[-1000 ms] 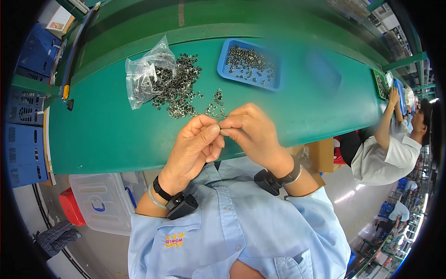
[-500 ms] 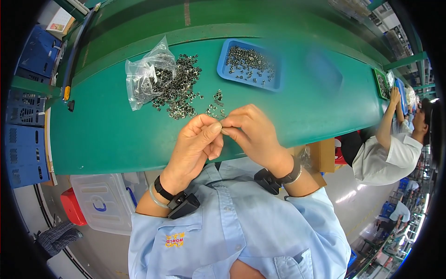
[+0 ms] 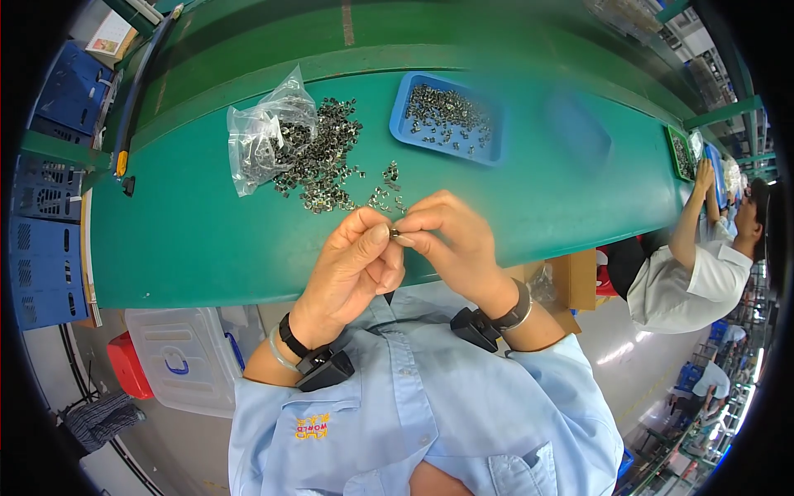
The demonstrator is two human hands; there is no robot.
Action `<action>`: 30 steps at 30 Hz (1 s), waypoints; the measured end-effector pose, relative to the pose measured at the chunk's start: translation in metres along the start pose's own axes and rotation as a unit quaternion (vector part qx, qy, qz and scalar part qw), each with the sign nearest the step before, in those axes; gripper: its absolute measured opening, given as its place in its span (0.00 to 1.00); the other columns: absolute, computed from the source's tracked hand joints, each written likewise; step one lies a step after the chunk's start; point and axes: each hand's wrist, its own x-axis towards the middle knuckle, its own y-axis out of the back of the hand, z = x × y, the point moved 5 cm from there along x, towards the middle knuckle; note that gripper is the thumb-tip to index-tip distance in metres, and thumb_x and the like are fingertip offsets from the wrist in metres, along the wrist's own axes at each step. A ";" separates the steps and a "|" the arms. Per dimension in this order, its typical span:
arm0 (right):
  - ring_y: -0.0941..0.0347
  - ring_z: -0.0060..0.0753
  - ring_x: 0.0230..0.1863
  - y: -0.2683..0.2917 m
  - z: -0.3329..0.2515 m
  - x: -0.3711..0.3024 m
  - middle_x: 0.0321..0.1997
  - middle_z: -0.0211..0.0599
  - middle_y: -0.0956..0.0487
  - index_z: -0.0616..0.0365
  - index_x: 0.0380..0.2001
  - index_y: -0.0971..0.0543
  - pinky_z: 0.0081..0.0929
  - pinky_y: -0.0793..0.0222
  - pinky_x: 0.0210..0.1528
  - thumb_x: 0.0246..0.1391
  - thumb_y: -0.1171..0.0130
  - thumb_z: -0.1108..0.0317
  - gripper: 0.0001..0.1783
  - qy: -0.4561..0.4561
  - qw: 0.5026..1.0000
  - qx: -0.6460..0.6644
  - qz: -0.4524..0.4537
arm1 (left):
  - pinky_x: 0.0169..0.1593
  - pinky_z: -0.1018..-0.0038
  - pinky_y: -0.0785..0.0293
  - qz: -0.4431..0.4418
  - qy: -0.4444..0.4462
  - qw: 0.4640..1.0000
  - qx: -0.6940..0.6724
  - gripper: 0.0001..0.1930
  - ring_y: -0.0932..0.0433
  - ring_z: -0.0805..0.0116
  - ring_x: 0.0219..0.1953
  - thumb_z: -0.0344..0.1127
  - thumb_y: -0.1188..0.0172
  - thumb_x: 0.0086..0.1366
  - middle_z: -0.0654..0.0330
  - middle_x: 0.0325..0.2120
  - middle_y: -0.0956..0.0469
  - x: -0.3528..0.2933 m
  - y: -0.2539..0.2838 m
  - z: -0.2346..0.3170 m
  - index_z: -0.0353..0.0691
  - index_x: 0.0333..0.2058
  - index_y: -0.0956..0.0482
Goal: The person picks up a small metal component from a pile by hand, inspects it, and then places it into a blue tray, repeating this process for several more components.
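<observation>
A tiny dark, shiny metal part [image 3: 394, 233] is pinched between the fingertips of both hands, over the near edge of the green table. My left hand [image 3: 357, 252] grips it from the left with thumb and forefinger, the other fingers curled. From the right, my right hand [image 3: 451, 240] closes thumb and forefinger on the same part. Just beyond the fingertips lie a few loose small metal parts [image 3: 385, 194]. A large pile of similar parts [image 3: 327, 157] spills from a clear plastic bag [image 3: 252, 149]. Farther right, a blue tray [image 3: 402, 112] holds many more.
The green tabletop [image 3: 207, 248] ends close to my body. Blue crates [image 3: 45, 273] stand at the left. Below the table edge are a clear lidded box [image 3: 186, 355] and a cardboard box [image 3: 575, 281]. A co-worker [image 3: 686, 281] works at the right end.
The fingertips have parted slightly, so the small metal part now shows between them. Both hands stay in nearly the same place.
</observation>
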 end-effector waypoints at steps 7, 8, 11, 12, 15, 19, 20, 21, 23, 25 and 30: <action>0.28 0.32 0.30 0.002 -0.007 0.001 0.30 0.32 0.23 0.55 0.30 0.22 0.26 0.32 0.30 0.43 0.35 0.75 0.08 0.060 0.997 -0.037 -0.006 | 0.18 0.78 0.43 0.008 0.000 1.000 0.011 0.09 0.38 0.75 0.13 0.39 0.48 0.67 0.61 0.17 0.30 -0.002 -0.007 0.003 0.40 0.36 0.32; 0.28 0.32 0.29 0.002 -0.008 0.001 0.30 0.32 0.23 0.55 0.29 0.22 0.26 0.33 0.29 0.42 0.35 0.75 0.08 0.068 0.997 -0.038 -0.003 | 0.18 0.78 0.43 0.015 0.000 1.000 0.016 0.09 0.38 0.74 0.13 0.39 0.47 0.67 0.62 0.17 0.30 -0.002 -0.008 0.004 0.40 0.36 0.32; 0.27 0.33 0.29 0.002 -0.008 0.003 0.29 0.33 0.24 0.57 0.29 0.23 0.27 0.32 0.28 0.42 0.35 0.75 0.08 0.084 0.995 -0.044 -0.011 | 0.18 0.79 0.42 0.027 0.001 0.999 0.026 0.08 0.36 0.75 0.15 0.38 0.47 0.66 0.61 0.18 0.29 -0.003 -0.008 0.007 0.40 0.35 0.32; 0.27 0.34 0.29 0.001 -0.009 0.004 0.29 0.33 0.24 0.57 0.29 0.23 0.28 0.32 0.28 0.42 0.35 0.75 0.08 0.092 0.995 -0.047 -0.014 | 0.19 0.79 0.41 0.031 0.001 0.999 0.031 0.08 0.34 0.75 0.16 0.37 0.46 0.66 0.61 0.18 0.28 -0.004 -0.008 0.008 0.40 0.35 0.32; 0.28 0.34 0.29 0.000 -0.006 0.004 0.29 0.33 0.25 0.57 0.29 0.23 0.28 0.32 0.28 0.42 0.35 0.75 0.09 0.092 0.993 -0.068 -0.023 | 0.19 0.79 0.39 0.040 0.002 0.998 0.045 0.07 0.32 0.75 0.17 0.37 0.46 0.66 0.61 0.19 0.27 -0.004 -0.004 0.007 0.40 0.35 0.31; 0.29 0.34 0.28 0.001 -0.003 0.005 0.28 0.31 0.25 0.55 0.29 0.23 0.28 0.33 0.29 0.41 0.35 0.75 0.09 0.086 0.992 -0.086 -0.028 | 0.19 0.80 0.39 0.051 0.007 0.997 0.062 0.08 0.32 0.75 0.17 0.37 0.47 0.67 0.61 0.20 0.27 -0.003 -0.003 0.007 0.39 0.35 0.31; 0.29 0.34 0.29 0.001 -0.002 0.005 0.28 0.31 0.26 0.54 0.29 0.23 0.28 0.34 0.29 0.41 0.34 0.75 0.09 0.082 0.992 -0.090 -0.028 | 0.19 0.80 0.39 0.055 0.012 0.997 0.061 0.08 0.32 0.75 0.17 0.37 0.47 0.67 0.61 0.20 0.28 -0.003 -0.004 0.008 0.39 0.35 0.31; 0.29 0.34 0.29 0.001 -0.002 0.006 0.28 0.31 0.26 0.54 0.29 0.23 0.28 0.34 0.29 0.41 0.34 0.75 0.09 0.082 0.992 -0.089 -0.028 | 0.19 0.80 0.39 0.060 0.018 0.996 0.059 0.08 0.32 0.75 0.17 0.37 0.47 0.67 0.61 0.20 0.28 -0.003 -0.004 0.008 0.39 0.35 0.31; 0.29 0.34 0.30 0.001 -0.002 0.008 0.29 0.31 0.26 0.54 0.29 0.23 0.28 0.33 0.30 0.42 0.35 0.74 0.09 0.086 0.990 -0.102 -0.035 | 0.19 0.80 0.39 0.066 0.020 0.996 0.064 0.08 0.32 0.75 0.17 0.37 0.48 0.67 0.61 0.20 0.28 -0.003 -0.004 0.010 0.39 0.35 0.31; 0.29 0.34 0.30 0.000 -0.002 0.008 0.30 0.30 0.25 0.54 0.29 0.23 0.28 0.33 0.31 0.42 0.35 0.74 0.09 0.087 0.990 -0.108 -0.039 | 0.19 0.80 0.39 0.075 0.024 0.994 0.073 0.07 0.32 0.75 0.18 0.36 0.49 0.68 0.61 0.19 0.29 -0.003 -0.003 0.010 0.39 0.35 0.31; 0.29 0.35 0.31 0.000 0.001 0.007 0.30 0.30 0.25 0.53 0.29 0.23 0.28 0.33 0.32 0.43 0.35 0.74 0.09 0.074 0.989 -0.121 -0.040 | 0.19 0.80 0.39 0.079 0.029 0.994 0.069 0.06 0.32 0.75 0.18 0.35 0.49 0.68 0.62 0.19 0.29 -0.001 -0.003 0.009 0.39 0.35 0.31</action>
